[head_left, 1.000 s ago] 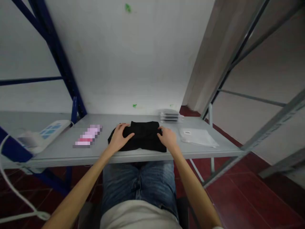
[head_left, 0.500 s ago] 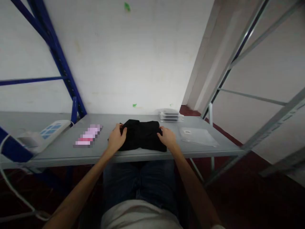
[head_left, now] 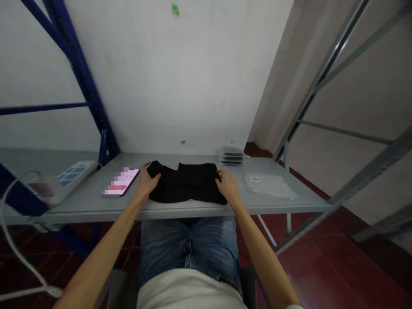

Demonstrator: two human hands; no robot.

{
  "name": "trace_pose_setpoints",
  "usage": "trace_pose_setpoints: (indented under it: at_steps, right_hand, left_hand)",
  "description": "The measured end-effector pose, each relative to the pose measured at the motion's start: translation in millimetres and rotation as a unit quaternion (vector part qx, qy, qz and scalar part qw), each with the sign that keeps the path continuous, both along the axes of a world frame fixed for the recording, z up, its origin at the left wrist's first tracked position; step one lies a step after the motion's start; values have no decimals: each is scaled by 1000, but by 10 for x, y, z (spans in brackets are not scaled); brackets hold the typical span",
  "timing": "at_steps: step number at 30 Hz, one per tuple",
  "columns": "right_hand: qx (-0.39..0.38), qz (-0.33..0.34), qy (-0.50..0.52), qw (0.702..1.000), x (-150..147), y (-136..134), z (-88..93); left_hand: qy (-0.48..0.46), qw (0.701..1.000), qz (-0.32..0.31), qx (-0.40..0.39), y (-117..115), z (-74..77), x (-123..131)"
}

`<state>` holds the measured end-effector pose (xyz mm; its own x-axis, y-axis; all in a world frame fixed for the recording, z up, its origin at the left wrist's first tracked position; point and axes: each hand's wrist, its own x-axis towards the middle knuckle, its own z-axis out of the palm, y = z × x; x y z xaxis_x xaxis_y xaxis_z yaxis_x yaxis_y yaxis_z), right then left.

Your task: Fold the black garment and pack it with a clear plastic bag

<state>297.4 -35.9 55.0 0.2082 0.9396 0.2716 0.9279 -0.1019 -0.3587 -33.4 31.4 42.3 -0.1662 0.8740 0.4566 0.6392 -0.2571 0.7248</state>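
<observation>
**Inspector A:** Position of the folded black cloth garment (head_left: pixel 185 183)?

**Inspector B:** It lies flat on the grey metal shelf table (head_left: pixel 199 206), near the front edge and roughly centred before the seated person.

**Inspector A:** Left hand (head_left: pixel 146 183)?

**Inspector B:** At the garment's left end. The fingers curl onto a raised flap of the fabric; whether they pinch it or only press it, I cannot tell. A phone with a pink screen (head_left: pixel 124 182) lies just beside that hand, to its left.

**Inspector A:** Right hand (head_left: pixel 228 185)?

**Inspector B:** Resting on the garment's right end, fingers held close together and laid flat on the cloth, palm down.

**Inspector A:** Other items on the surface?

**Inspector B:** A flat clear plastic bag (head_left: pixel 268 185) lies to the right, apart from the garment. A small stack of clear packets (head_left: pixel 232 157) sits at the back near the white wall. A white power strip with blue sockets (head_left: pixel 69 176) lies at the far left.
</observation>
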Motion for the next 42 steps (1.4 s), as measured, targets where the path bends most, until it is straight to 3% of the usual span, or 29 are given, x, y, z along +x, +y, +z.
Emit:
trace_pose_setpoints:
  at_steps: [4, 8, 13, 17, 20, 22, 26, 30, 33, 38, 42]
  right_hand:
    - [53, 4, 20, 998, 11, 23, -8]
    - [102, 17, 46, 994, 66, 46, -5]
    - [94, 87, 121, 984, 184, 105, 2]
    - [101, 96, 108, 984, 251, 121, 65]
    - [86, 132, 113, 981, 322, 51, 181]
    - [39, 188, 149, 970, 399, -46, 288]
    - [-68, 282, 169, 942, 575, -262, 480]
    - [-143, 296, 113, 938, 618, -309, 508]
    - [-159, 252, 43, 954, 520, -242, 430]
    - [-120, 167, -56, 977, 297, -172, 281]
    - [-123, 219, -61, 966, 250, -187, 238]
  left_hand:
    - [-31, 999, -2, 34, -28, 58, 40]
    - [74, 996, -18, 41, -103, 113, 67]
    - [214, 976, -27, 43, -198, 82, 145]
    - [241, 970, -30, 29, -232, 118, 200]
    - [222, 973, -34, 49, -263, 258, 173]
    - [196, 975, -90, 54, -305, 391, 123]
    - [156, 945, -288, -12, -440, 641, 17]
    - [170, 917, -348, -98, -551, 753, -17]
    - [189, 904, -357, -141, -567, 752, -9]
    - [265, 881, -362, -148, -520, 662, -13]
    - [277, 883, -345, -158, -480, 571, -27]
